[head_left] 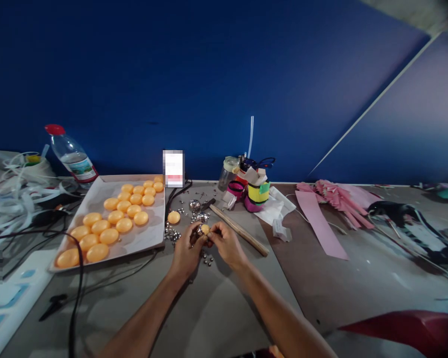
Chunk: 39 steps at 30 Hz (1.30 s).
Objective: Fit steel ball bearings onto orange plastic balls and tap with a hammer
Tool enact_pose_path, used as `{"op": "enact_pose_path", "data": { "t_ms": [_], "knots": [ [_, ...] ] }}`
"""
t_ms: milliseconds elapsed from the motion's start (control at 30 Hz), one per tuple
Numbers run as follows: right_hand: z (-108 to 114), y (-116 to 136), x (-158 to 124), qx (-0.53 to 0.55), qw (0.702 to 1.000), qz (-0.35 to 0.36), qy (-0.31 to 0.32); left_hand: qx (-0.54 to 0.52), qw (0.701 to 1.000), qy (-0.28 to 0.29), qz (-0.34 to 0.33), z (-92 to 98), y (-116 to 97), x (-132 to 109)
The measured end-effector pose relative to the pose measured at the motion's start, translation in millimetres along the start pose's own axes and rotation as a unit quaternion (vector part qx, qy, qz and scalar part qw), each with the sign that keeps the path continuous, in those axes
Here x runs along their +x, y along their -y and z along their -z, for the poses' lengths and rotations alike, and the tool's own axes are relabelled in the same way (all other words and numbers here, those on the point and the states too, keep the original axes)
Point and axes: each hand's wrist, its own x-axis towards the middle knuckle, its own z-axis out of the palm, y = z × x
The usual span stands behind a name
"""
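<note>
My left hand [186, 250] is wrapped round a small orange ball [205, 229] that is partly covered with shiny silver pieces. At its right side, the fingertips of my right hand [227, 243] are pinched together against the ball; whatever lies between them is too small to make out. Just beyond my hands sit silver-covered balls [194, 205]. A bare orange ball [173, 217] rests to their left. Loose silver beads [172, 233] are scattered around my left hand, and several more beads [208, 260] lie below my fingers.
On the left, a white tray [149, 238] holds rows of orange balls. A wooden stick [242, 231] lies right of my hands, near a glass jar [228, 174] and a yellow-green container [259, 194]. A red-capped bottle [74, 159], pink strips [323, 223] and black cables [78, 278] surround the workspace.
</note>
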Motion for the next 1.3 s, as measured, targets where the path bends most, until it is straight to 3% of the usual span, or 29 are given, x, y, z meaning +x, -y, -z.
{"op": "enact_pose_path", "data": {
  "t_ms": [200, 333, 433, 733, 900, 1133, 1233, 1300],
  "knots": [
    [21.7, 9.4, 6.9, -0.001, 0.999, -0.008, 0.048, -0.125, 0.990, 0.033, 0.059, -0.4, 1.3, 4.2],
    [40.4, 11.7, 13.4, -0.196, 0.975, 0.098, -0.040, -0.221, 0.970, 0.037, 0.088, 2.2, -6.3, 4.0],
    [41.5, 7.7, 14.4, -0.268, 0.945, 0.178, -0.054, -0.253, 0.960, 0.038, 0.114, 3.4, -11.3, 3.5],
    [29.3, 7.7, 3.6, -0.339, 0.907, 0.206, 0.141, -0.182, 0.981, -0.011, 0.069, 6.7, -8.0, 8.4],
    [22.8, 6.2, 0.6, -0.376, 0.888, 0.204, 0.169, -0.197, 0.978, -0.028, 0.056, 8.0, -11.2, 9.7],
    [9.5, 0.9, -1.5, -0.447, 0.838, 0.218, 0.223, -0.235, 0.968, -0.040, 0.073, 6.9, -16.7, 9.5],
    [7.8, -0.7, -1.3, -0.441, 0.845, 0.214, 0.213, -0.256, 0.963, -0.038, 0.078, 7.3, -15.0, 10.0],
    [9.5, -0.2, -1.2, -0.408, 0.870, 0.200, 0.194, -0.266, 0.960, -0.037, 0.077, 7.7, -13.4, 10.3]
  ]
}}
